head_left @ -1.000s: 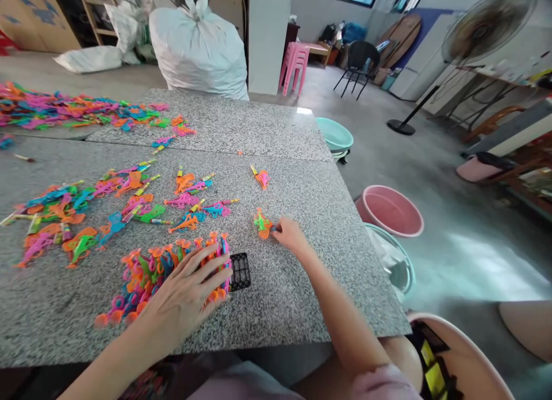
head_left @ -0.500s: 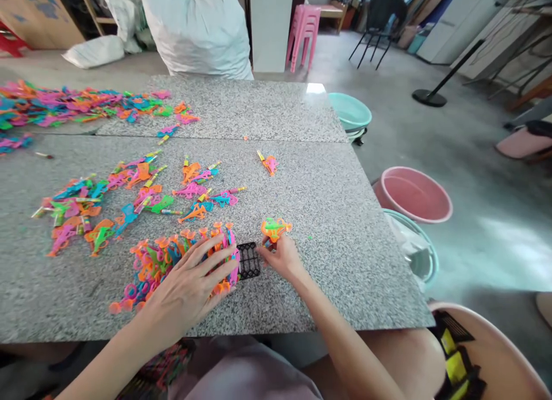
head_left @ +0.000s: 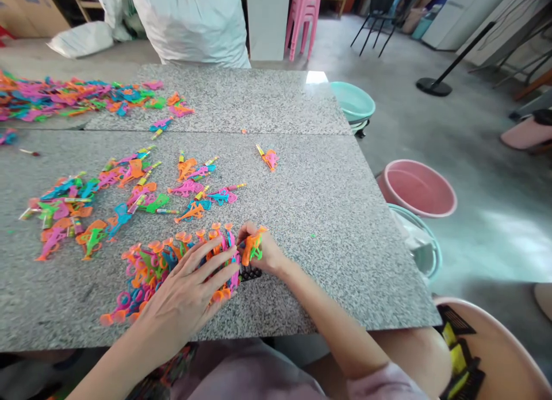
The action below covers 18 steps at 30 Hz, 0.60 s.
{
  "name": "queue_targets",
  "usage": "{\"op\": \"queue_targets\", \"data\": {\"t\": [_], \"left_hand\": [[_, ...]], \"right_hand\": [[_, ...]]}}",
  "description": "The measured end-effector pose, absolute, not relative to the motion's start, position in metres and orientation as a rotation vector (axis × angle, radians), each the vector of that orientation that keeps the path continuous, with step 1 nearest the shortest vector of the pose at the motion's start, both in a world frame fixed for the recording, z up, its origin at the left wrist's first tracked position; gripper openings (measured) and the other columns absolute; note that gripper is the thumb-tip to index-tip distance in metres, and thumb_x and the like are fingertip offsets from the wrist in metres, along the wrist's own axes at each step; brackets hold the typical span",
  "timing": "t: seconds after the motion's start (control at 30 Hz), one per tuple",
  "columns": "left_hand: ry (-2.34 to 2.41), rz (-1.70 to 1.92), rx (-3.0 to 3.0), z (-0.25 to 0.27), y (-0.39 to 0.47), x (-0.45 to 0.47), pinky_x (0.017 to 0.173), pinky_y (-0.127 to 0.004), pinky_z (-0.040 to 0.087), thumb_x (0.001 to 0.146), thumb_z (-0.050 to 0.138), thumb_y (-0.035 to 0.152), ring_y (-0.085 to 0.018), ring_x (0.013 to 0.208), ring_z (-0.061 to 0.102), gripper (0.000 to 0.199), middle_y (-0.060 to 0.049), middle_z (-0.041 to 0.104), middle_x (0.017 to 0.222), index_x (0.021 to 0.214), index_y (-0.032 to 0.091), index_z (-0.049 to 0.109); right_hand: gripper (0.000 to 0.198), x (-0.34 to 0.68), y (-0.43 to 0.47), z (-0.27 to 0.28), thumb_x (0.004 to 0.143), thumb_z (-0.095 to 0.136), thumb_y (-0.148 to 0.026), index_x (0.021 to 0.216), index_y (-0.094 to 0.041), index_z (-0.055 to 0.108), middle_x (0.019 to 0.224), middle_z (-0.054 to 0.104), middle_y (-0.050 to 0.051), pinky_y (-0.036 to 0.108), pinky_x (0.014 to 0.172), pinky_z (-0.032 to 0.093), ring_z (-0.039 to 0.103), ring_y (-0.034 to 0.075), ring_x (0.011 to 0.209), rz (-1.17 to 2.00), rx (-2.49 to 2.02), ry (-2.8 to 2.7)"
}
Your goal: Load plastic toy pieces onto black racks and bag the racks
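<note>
My left hand (head_left: 185,282) lies with its fingers stretched out across a dense block of small plastic toy guns (head_left: 149,262), coloured orange, pink, blue and green. Orange round ends stick up along the block's far side. Just right of the block, my right hand (head_left: 269,253) pinches an orange and green toy gun (head_left: 252,248), held upright against the block's end. Beneath it shows part of a black plastic rack (head_left: 250,274) with round holes; most of it is hidden by the hand and the toys.
More toy guns with yellow-labelled tubes (head_left: 190,187) are scattered on the speckled stone table (head_left: 314,216). A long heap of loose toys (head_left: 81,95) lies at the back left. Beyond the right edge stand a pink basin (head_left: 418,187), a turquoise basin (head_left: 353,101) and a peach tub (head_left: 504,342).
My right hand has moved left with the orange and green toy gun, from beside the black rack to over it, turning the toy upright. My left hand stays on the block.
</note>
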<state>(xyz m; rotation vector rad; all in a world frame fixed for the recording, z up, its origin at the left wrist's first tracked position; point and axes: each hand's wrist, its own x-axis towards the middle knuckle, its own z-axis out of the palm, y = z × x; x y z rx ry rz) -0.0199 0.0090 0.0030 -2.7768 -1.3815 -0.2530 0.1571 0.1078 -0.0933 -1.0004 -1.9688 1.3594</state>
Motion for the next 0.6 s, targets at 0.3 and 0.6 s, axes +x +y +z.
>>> {"op": "queue_targets", "data": {"t": [0.3,0.6], "left_hand": [[-1.400,-0.380,-2.747,0.003,0.008,-0.016,0.119,-0.045,0.034,0.100,0.050,0.027,-0.028,0.139,0.043,0.029,-0.005,0.063,0.136,0.123,0.021,0.066],[-1.224,-0.343,-2.653,0.012,0.010,-0.012,0.112,-0.031,0.037,0.102,0.039,0.022,-0.019,0.127,0.054,0.034,-0.004,0.066,0.133,0.122,0.019,0.067]], "right_hand": [[0.025,0.146,0.123,-0.072,0.079,0.065,-0.021,0.105,-0.021,0.063,0.081,0.069,0.001,0.023,0.064,0.041,0.064,0.018,0.074,1.013,-0.989,-2.567],[0.025,0.136,0.111,-0.077,0.082,0.065,-0.021,0.107,-0.018,0.066,0.086,0.072,0.004,0.024,0.063,0.042,0.066,0.018,0.074,0.869,-1.066,-2.656]]}}
